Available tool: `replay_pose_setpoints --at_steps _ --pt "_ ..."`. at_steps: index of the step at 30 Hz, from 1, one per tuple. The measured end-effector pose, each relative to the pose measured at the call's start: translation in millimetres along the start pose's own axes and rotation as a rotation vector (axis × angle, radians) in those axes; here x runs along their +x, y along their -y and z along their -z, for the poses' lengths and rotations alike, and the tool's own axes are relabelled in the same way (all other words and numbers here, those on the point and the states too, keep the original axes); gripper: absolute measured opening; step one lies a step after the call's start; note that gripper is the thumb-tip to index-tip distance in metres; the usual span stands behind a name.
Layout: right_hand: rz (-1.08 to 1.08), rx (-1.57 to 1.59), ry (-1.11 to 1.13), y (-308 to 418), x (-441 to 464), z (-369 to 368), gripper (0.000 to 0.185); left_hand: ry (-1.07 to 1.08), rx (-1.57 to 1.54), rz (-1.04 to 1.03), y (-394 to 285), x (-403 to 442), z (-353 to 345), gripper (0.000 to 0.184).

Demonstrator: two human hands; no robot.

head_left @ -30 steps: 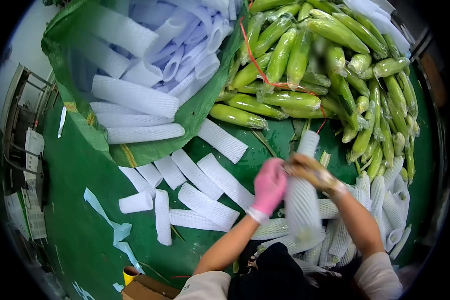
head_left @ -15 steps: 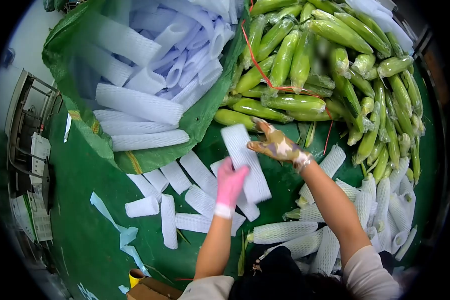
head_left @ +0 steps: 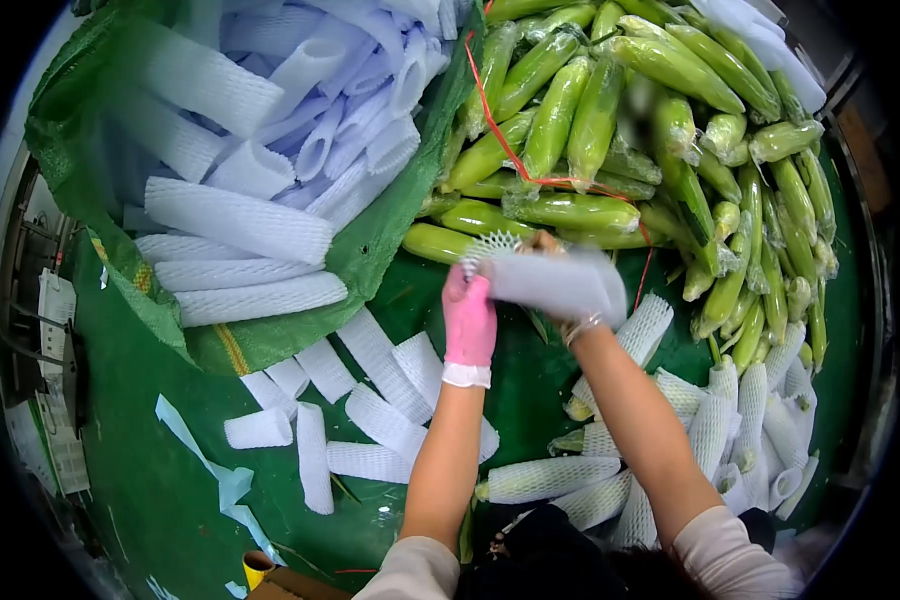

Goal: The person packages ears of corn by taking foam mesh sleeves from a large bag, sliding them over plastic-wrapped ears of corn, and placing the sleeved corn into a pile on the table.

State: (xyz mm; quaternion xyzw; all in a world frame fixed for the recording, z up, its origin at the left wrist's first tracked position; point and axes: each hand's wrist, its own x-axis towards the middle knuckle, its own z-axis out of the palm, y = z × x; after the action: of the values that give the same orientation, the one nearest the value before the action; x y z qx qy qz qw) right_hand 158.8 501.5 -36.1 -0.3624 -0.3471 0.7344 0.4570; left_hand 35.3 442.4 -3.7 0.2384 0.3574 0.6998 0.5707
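Observation:
A white foam net sleeve is held roughly level in front of me, blurred by motion, its left end flared. My left hand, in a pink glove, is closed on that left end. My right hand, in a patterned glove, is mostly covered by the sleeve; whether it is inside or behind cannot be made out, and its fingers are largely hidden. Just beyond the hands lies a plastic-wrapped corn cob in green husk. Several loose foam sleeves lie on the green surface left of my forearm.
A green woven sack full of foam sleeves stands at upper left. Wrapped corn is heaped at upper right, crossed by a red string. Corn in foam sleeves lies at lower right. A blue strip lies at lower left.
The foam sleeve has turned from upright to nearly level. My left hand has moved up to its end. My right hand, spread beside it before, is now mostly covered by it. The view has shifted slightly.

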Motion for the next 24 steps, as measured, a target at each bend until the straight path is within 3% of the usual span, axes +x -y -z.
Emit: replay_pose_setpoints --at_steps 2,4,6,7,8,10,11,12,13,15,16,18,19,20,21,23,24 --pt "-0.055 0.132 -0.042 17.9 13.4 0.3 0.018 -0.202 -0.226 -0.06 -2.4 15.6 -5.1 0.034" --pt "-0.252 0.028 -0.103 28.3 25.8 -8.2 0.028 -0.504 0.187 -0.234 34.4 42.3 12.8 0.027" --pt "-0.027 -0.698 -0.114 10.4 47.9 1.6 0.037 -0.487 -0.249 -0.239 57.2 42.4 19.8 0.032" --pt "-0.022 -0.864 0.016 15.3 43.8 6.5 0.045 -0.466 -0.429 -0.201 60.4 40.3 19.2 0.038" --pt "0.106 -0.981 0.061 -31.1 65.2 36.4 0.039 -0.455 -0.604 -0.161 62.9 38.0 18.0 0.044" --pt "0.199 -1.038 0.138 -26.4 40.3 39.3 0.028 -0.64 0.486 -0.186 95.7 41.3 25.0 0.048" --pt "0.303 -1.094 0.217 -19.0 22.0 33.5 0.02 -0.511 0.279 0.102 76.7 35.7 29.6 0.049" --pt "0.229 -1.021 0.138 -6.6 -0.1 16.1 0.019 -0.496 0.027 0.436 23.2 15.1 -2.1 0.044" --pt "0.161 -0.94 0.054 5.5 -22.2 -0.9 0.019 -0.493 0.027 0.431 18.1 3.6 3.8 0.044" --pt "0.079 -0.896 -0.047 51.4 -78.1 -50.0 0.024 -0.025 -0.443 0.53 20.5 -39.4 21.6 0.045" --pt "0.0 -0.92 0.02 75.3 -103.1 -68.2 0.015 0.213 -0.671 0.576 22.4 -57.9 28.6 0.048" --pt "0.083 -1.21 0.098 97.7 -121.7 -86.5 0.018 -0.155 -0.586 0.622 -44.1 -105.8 -34.0 0.047" --pt "0.033 -1.053 0.129 95.7 -117.0 -82.6 0.02 -0.183 -0.826 0.669 -23.1 -119.4 -0.6 0.047" --pt "-0.014 -0.892 0.152 89.1 -107.2 -76.0 0.022 -0.112 -0.833 0.54 -34.6 -131.7 -18.9 0.047" --pt "-0.031 -0.454 0.19 65.2 -92.6 -62.9 0.017 -0.122 -0.648 0.505 -45.6 -127.7 -27.8 0.048" --pt "0.597 -0.744 0.279 -2.5 -41.9 -11.8 0.011 -0.131 -0.463 0.457 -49.9 -107.8 -33.3 0.05" --pt "0.402 -0.536 0.22 -16.3 -27.4 -0.6 0.012 -0.194 -0.058 0.28 -40.6 -98.4 -29.2 0.039"
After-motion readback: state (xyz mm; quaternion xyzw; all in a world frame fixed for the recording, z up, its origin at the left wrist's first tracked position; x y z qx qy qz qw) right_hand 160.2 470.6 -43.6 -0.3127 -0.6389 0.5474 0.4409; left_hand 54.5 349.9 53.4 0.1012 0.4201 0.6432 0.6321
